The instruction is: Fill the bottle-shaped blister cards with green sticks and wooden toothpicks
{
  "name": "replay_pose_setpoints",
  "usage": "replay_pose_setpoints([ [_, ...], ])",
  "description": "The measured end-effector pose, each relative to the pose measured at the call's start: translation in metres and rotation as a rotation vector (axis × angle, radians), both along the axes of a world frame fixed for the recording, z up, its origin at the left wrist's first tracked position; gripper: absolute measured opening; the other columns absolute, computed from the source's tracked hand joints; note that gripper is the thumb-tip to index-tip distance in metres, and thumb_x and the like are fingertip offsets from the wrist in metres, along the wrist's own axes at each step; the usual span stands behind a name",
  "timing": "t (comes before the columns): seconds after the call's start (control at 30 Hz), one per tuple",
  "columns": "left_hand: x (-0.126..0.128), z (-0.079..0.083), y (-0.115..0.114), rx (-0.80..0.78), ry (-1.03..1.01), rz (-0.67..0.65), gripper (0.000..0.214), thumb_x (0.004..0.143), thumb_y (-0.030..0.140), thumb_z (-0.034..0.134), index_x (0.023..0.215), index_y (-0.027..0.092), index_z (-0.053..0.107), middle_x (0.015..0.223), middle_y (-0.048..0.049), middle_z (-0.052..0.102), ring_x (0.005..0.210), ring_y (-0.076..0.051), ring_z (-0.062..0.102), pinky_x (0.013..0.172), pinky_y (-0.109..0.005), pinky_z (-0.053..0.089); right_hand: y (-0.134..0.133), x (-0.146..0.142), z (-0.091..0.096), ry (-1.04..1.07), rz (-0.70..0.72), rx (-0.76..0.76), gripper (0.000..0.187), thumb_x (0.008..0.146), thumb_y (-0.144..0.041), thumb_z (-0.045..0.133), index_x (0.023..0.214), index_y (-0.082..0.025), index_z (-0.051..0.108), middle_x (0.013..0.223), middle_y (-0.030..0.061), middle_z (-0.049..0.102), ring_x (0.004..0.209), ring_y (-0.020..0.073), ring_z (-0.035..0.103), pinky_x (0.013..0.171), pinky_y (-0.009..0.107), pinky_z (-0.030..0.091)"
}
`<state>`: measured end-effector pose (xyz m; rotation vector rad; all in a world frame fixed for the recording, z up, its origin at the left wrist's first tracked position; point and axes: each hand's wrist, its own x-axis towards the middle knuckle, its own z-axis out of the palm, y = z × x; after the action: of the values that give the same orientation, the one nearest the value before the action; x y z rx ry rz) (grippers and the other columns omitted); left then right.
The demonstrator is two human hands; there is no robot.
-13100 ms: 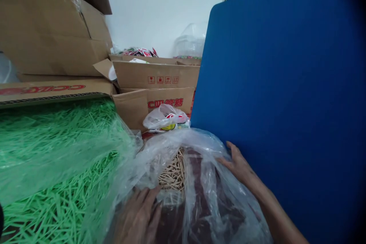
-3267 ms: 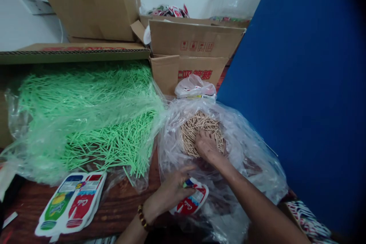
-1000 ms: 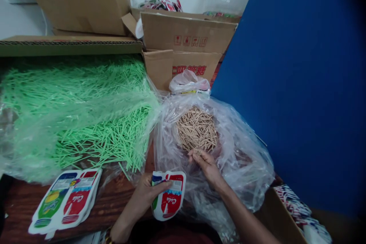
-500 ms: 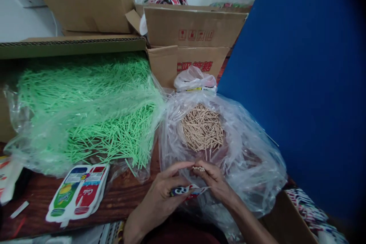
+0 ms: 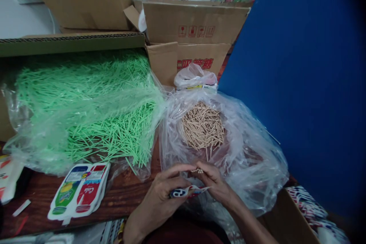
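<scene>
My left hand grips a bottle-shaped printed card packet, held edge-on near the bottom middle. My right hand pinches a small bunch of tan wooden sticks, their ends touching my left fingertips just above the packet. Behind both hands a clear plastic bag lies open with a pile of the same tan sticks inside it.
A large clear bag of green sticks fills the left. A stack of printed bottle-shaped cards lies on the brown table. Cardboard boxes stand behind. A blue panel walls the right. A box of printed packets sits at lower right.
My right hand left the pile of tan sticks with a small bunch and came to my left hand. The packet turned from face-up to edge-on. Over the last half second little moved.
</scene>
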<state>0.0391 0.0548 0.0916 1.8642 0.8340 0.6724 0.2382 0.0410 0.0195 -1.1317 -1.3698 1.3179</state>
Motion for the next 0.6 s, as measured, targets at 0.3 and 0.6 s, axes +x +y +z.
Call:
replay_pose_setpoints([
  [0.3, 0.001, -0.002, 0.0, 0.057, -0.028, -0.044, 0.014, 0.087, 0.014, 0.059, 0.092, 0.022, 0.069, 0.132, -0.0054, 0.057, 0.115, -0.017, 0.057, 0.098, -0.03, 0.044, 0.004, -0.003, 0.015, -0.069, 0.156, 0.085, 0.019, 0.094, -0.03, 0.048, 0.087, -0.019, 0.063, 0.08, -0.0003, 0.055, 0.074, 0.0132, 0.051, 0.068, 0.023, 0.041],
  [0.6, 0.0, -0.002, -0.002, 0.068, -0.025, -0.011, 0.013, 0.086, 0.014, 0.06, 0.091, 0.022, 0.069, 0.129, -0.0046, 0.059, 0.114, -0.016, 0.057, 0.098, -0.026, 0.043, 0.004, -0.007, 0.022, -0.001, 0.185, 0.071, 0.018, 0.095, -0.026, 0.047, 0.088, -0.021, 0.063, 0.081, -0.001, 0.055, 0.076, 0.0123, 0.053, 0.07, 0.022, 0.041],
])
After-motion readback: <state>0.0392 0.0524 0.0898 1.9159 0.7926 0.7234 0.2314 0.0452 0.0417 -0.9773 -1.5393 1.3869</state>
